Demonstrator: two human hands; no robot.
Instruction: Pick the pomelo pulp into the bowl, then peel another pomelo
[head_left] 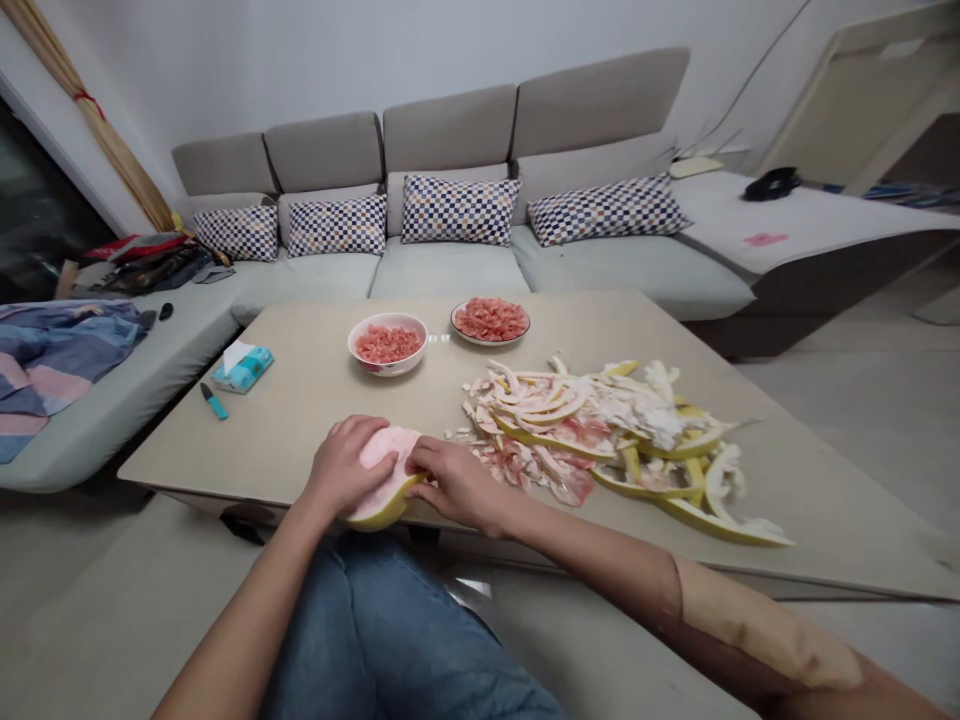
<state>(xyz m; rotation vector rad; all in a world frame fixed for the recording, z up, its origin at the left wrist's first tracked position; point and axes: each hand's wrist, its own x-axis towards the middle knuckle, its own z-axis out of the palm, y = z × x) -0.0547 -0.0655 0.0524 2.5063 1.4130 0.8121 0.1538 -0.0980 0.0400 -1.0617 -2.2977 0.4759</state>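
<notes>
A large piece of pomelo, with pale pink pith and yellow-green rind, is held at the table's near edge above my lap. My left hand is wrapped over its left side, thumb across the pith. On its right side, the bent fingers of my right hand grip the rind and pith edge. Right of my hands lies a heap of pomelo peel with white pith and pinkish membrane scraps. Beyond stand a bowl of pink pomelo flesh and a plate of pomelo flesh.
On the left of the table lie a blue tissue pack and a utility knife with a turquoise handle. Behind is a grey sofa with checkered cushions. Clothes lie on its left part.
</notes>
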